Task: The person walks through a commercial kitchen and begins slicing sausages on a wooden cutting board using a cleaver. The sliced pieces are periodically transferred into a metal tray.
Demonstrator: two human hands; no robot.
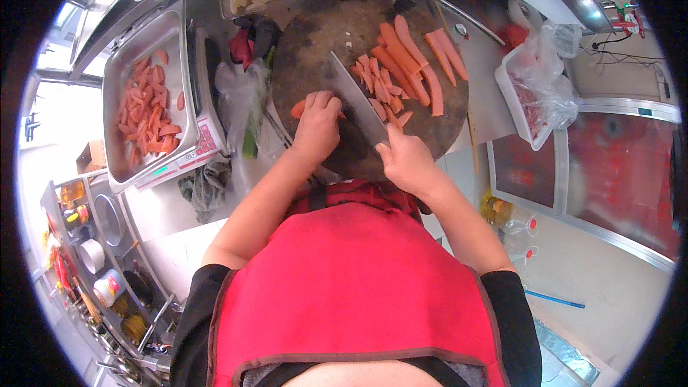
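My right hand (407, 164) grips the handle of a broad-bladed cleaver (357, 102), whose blade slants up and to the left over a round chopping board (314, 37). Under the curled fingers of my left hand (318, 123) is a piece of carrot (298, 109), pressed to the board left of the blade. Cut carrot slices (379, 83) lie in a loose heap just right of the cleaver. Beyond them rest several long peeled carrot strips (403, 62), and two more strips (447, 54) sit apart near the board's right edge.
At left, a steel tray (185, 80) holding carrot slices stands on a digital scale (201, 142). A plastic bag (242, 91) and a dark cloth (207, 185) lie between scale and board. On the right is a white container (508, 97) with a plastic bag over its contents.
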